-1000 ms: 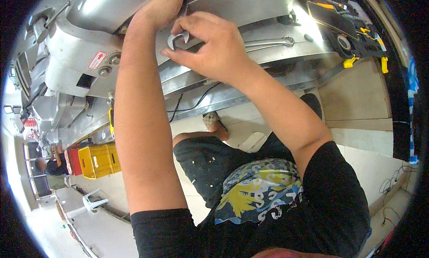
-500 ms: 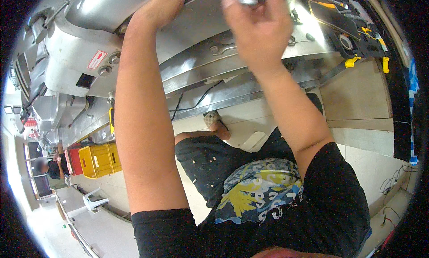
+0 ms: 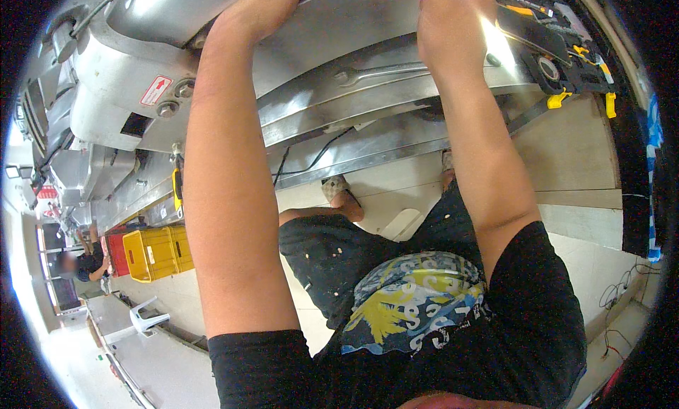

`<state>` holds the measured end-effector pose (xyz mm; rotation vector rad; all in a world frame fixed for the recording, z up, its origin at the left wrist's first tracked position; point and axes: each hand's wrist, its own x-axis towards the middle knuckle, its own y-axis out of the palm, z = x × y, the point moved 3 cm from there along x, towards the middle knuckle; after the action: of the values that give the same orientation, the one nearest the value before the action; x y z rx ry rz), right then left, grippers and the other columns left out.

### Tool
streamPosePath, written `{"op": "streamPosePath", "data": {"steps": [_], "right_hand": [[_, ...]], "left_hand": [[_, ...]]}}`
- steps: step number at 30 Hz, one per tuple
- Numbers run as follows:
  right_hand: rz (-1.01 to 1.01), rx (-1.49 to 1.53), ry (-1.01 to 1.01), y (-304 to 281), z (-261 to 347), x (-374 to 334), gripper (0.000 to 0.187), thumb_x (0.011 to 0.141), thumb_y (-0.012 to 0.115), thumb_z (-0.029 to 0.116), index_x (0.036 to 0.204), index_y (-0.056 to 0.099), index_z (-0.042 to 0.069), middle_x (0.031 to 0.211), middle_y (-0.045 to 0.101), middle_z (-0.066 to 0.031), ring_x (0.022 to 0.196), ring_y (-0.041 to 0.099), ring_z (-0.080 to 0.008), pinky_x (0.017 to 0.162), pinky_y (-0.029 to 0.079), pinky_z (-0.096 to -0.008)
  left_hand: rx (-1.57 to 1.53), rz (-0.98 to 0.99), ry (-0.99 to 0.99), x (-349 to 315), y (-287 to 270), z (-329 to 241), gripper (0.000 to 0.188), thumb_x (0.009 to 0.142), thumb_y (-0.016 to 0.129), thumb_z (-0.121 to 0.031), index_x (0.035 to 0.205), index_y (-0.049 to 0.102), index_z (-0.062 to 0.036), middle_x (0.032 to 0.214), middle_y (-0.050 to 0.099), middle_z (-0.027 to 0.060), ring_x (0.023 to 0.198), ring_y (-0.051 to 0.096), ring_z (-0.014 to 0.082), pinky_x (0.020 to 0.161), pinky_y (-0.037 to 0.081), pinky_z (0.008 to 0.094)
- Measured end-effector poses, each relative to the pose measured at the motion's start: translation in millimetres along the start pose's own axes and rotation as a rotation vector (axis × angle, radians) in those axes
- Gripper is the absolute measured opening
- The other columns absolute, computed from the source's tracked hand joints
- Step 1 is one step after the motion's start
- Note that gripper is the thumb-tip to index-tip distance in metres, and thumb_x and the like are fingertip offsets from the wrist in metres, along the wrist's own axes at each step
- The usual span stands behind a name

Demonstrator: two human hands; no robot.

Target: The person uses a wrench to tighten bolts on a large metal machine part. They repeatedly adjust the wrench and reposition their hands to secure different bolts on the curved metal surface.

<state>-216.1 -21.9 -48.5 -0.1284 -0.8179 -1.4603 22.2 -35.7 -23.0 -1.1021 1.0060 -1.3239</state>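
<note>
My left hand [image 3: 263, 11] reaches in at the top edge, against the curved grey metal machine [image 3: 124, 76]; its fingers are out of sight. Further right, my right hand [image 3: 456, 30] is at the top edge beside a smooth metal panel, its fingers curled inward and partly cut off by the picture's edge. What those fingers hold cannot be made out. Below and between the hands, a wrench [image 3: 385, 71] lies on the metal ledge, its open jaw toward the left and its other end hidden behind my right hand.
At the right is a black tool mat [image 3: 544, 48] with a roll of tape [image 3: 547, 68], a dark flat device and yellow clips. A yellow crate [image 3: 152, 255] and a red crate stand at the left. Another person [image 3: 86, 264] is far left. Black cables hang below the ledge.
My right hand has moved up and to the right, uncovering more of the wrench. The shiny round metal piece seen in its fingers is now out of sight. My left hand has barely shifted.
</note>
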Motion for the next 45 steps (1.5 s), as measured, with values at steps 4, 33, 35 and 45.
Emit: {"op": "streamPosePath", "data": {"steps": [4,33,35,45], "right_hand": [[-0.052,0.127,0.037,0,-5,6,0.044,0.1,0.053,0.002,0.144,0.045,0.003,0.106,0.06,-0.0095,0.081,0.067,-0.0165,0.076,0.06,-0.0319],[0.352,-0.243,-0.711,75,-32,-85,0.023,0.081,0.077,0.013,0.104,0.074,0.013,0.102,0.069,-0.0076,0.094,0.068,-0.0283,0.084,0.057,-0.0413],[0.329,-0.255,-0.686,71,-28,-82,0.024,0.081,0.076,0.012,0.104,0.074,0.013,0.101,0.07,-0.0069,0.094,0.068,-0.0267,0.084,0.057,-0.0404],[0.167,0.174,-0.081,4,-34,-44,0.023,0.097,0.055,0.0,0.12,0.056,0.0,0.099,0.062,-0.0087,0.09,0.066,-0.0203,0.081,0.057,-0.0354]], "left_hand": [[0.013,0.009,0.018,1,2,2,0.033,0.099,0.044,-0.017,0.112,0.068,0.0028,0.109,0.071,0.0271,0.103,0.069,0.0431,0.088,0.052,0.0523],[-0.101,-0.43,0.081,-7,-8,-3,0.04,0.104,0.036,-0.019,0.127,0.06,0.0027,0.12,0.067,0.0296,0.113,0.065,0.0443,0.099,0.048,0.0498],[-0.072,-0.466,0.101,-5,-6,1,0.042,0.104,0.035,-0.019,0.131,0.059,0.0027,0.122,0.066,0.03,0.115,0.064,0.0446,0.101,0.048,0.0493],[0.039,-0.072,0.022,-1,-3,0,0.046,0.105,0.03,-0.019,0.135,0.055,0.0046,0.124,0.064,0.0321,0.116,0.063,0.0461,0.103,0.047,0.0491]]}}
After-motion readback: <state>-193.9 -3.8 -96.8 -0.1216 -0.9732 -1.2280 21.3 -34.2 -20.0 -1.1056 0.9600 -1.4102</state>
